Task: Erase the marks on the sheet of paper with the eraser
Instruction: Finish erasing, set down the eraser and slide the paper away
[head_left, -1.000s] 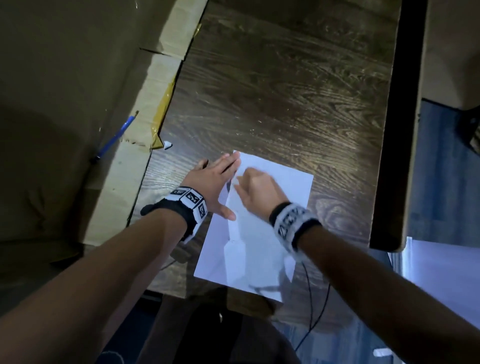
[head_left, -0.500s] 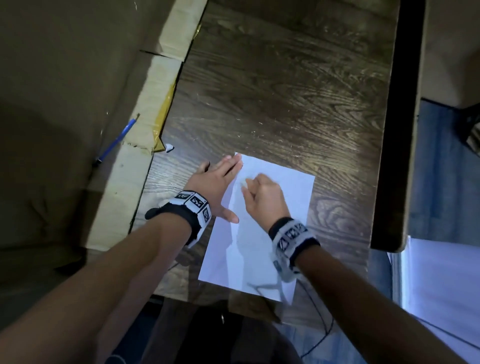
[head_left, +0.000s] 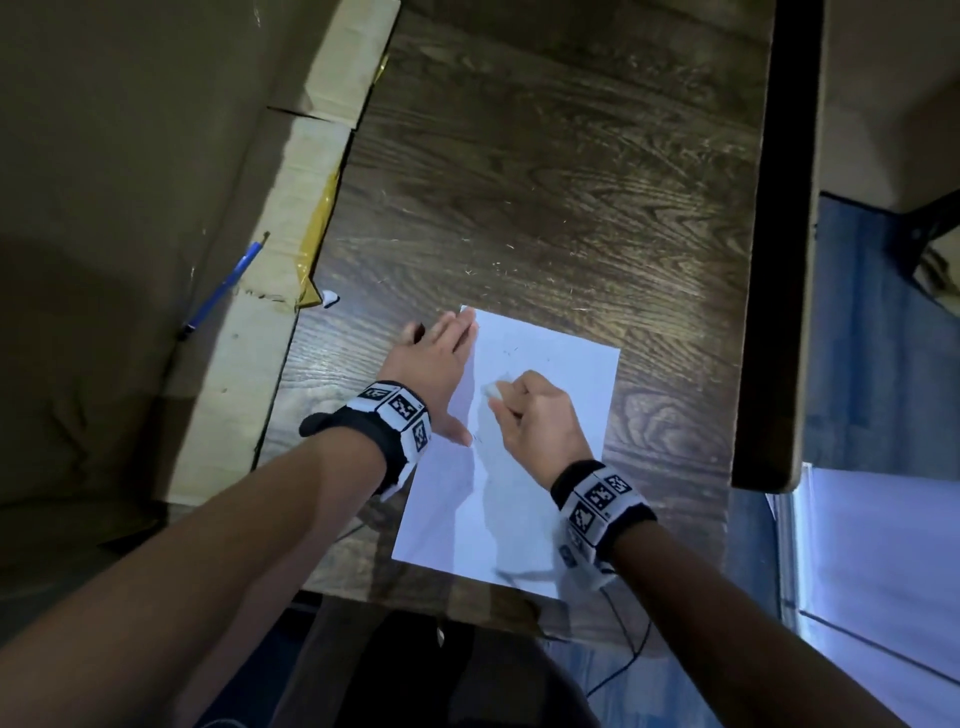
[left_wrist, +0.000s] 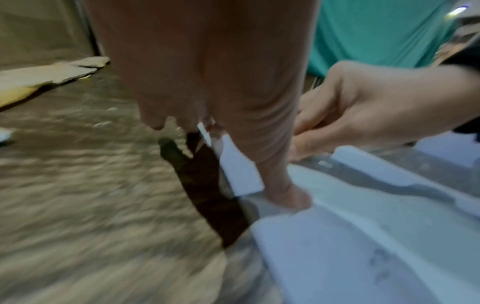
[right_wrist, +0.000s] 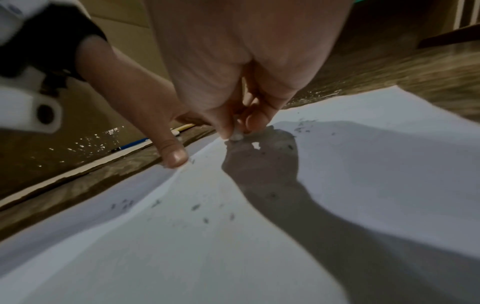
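A white sheet of paper (head_left: 545, 358) lies on the dark wooden table (head_left: 519, 182) near its front edge. My left hand (head_left: 436, 358) lies flat with straight fingers on the sheet's left edge, thumb spread onto the paper. My right hand (head_left: 530, 410) pinches a small white eraser (head_left: 492, 391) and presses it on the upper middle of the sheet. In the right wrist view the eraser (right_wrist: 237, 136) shows between thumb and fingertips, with grey crumbs (right_wrist: 194, 206) scattered on the paper (right_wrist: 182, 257). The left wrist view shows my left hand (left_wrist: 221, 115) pressing the paper (left_wrist: 350, 246).
Cardboard (head_left: 291, 234) with yellow tape lines the table's left edge, and a blue pen (head_left: 223, 286) lies on it. A small white scrap (head_left: 330, 298) sits near the tape. A dark upright board (head_left: 779, 234) bounds the table on the right.
My right hand has drawn back toward me and slightly right on the sheet, and the eraser now shows at its fingertips. The left hand has stayed flat on the sheet's left edge.
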